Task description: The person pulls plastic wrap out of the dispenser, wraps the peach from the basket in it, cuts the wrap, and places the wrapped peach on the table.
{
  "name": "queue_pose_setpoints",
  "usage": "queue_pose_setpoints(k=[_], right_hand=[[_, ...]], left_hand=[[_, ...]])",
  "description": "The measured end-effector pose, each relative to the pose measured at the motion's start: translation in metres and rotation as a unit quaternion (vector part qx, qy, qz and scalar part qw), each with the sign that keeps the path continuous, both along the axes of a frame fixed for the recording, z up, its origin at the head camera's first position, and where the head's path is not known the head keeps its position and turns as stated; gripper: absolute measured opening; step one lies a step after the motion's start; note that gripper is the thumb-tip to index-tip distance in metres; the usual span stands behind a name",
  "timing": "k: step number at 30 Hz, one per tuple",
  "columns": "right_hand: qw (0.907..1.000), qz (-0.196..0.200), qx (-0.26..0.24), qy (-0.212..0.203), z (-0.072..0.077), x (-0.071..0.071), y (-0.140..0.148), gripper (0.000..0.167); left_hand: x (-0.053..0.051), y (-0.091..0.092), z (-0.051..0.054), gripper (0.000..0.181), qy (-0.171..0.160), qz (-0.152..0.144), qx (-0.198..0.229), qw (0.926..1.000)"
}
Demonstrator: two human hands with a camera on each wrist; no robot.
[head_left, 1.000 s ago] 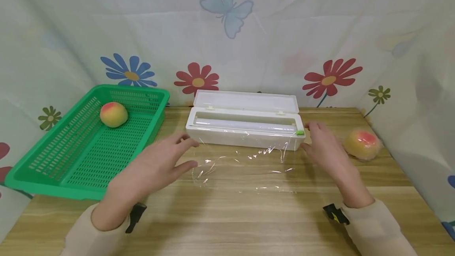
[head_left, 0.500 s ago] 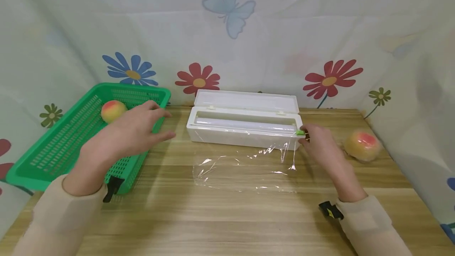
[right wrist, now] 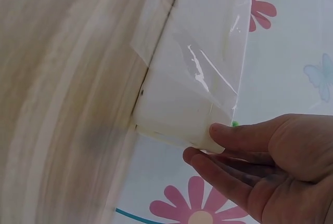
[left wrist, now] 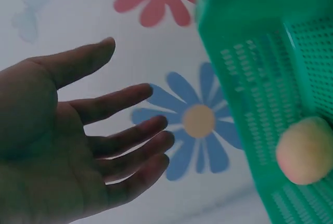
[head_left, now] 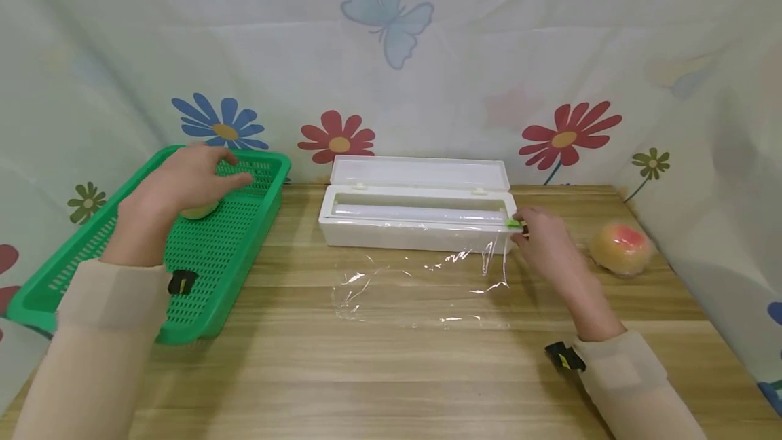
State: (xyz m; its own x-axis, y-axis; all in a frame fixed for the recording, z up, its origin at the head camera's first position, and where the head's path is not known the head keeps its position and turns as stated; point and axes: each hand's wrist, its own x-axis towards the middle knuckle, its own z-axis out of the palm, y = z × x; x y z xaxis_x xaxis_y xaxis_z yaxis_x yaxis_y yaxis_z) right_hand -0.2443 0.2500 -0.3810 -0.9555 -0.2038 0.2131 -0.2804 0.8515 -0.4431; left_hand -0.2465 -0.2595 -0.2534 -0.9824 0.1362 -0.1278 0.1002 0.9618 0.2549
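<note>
Left grip (head_left: 177, 182) now open, empty over green basket (head_left: 253, 243), left side of table (head_left: 391, 386), away from film (head_left: 421, 287). Right grip (head_left: 550, 243) now pinches white box (head_left: 332, 231) end, probably steadying it.

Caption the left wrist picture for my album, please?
Empty left hand near a green basket with a peach inside, a blue flower behind.

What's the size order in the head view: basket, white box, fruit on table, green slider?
Largest to smallest:
1. Basket
2. White box
3. Fruit on table
4. Green slider
No close calls.
</note>
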Motion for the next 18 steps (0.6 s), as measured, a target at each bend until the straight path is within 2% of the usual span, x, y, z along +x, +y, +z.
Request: queue_pose_setpoints(k=[4,10,12,18], right_hand=[[1.0000,-0.004,-0.002,-0.003,-0.001,-0.002,-0.001,0.028],[0.9999,-0.007,-0.009,-0.005,-0.003,-0.004,-0.001,0.031],[0.9999,-0.007,-0.011,-0.004,-0.003,-0.004,-0.001,0.031],[0.9999,-0.004,-0.013,0.001,-0.007,-0.006,-0.001,0.031]], left_hand=[[-0.012,-0.026,-0.008,0.065,0.009,0.044,-0.003,0.9990],[-0.026,-0.061,-0.028,0.069,-0.001,0.106,0.016,0.9942],[-0.029,-0.070,-0.036,0.070,-0.013,0.115,0.021,0.9930],[-0.036,-0.086,-0.060,0.079,-0.047,0.112,0.031,0.9921]])
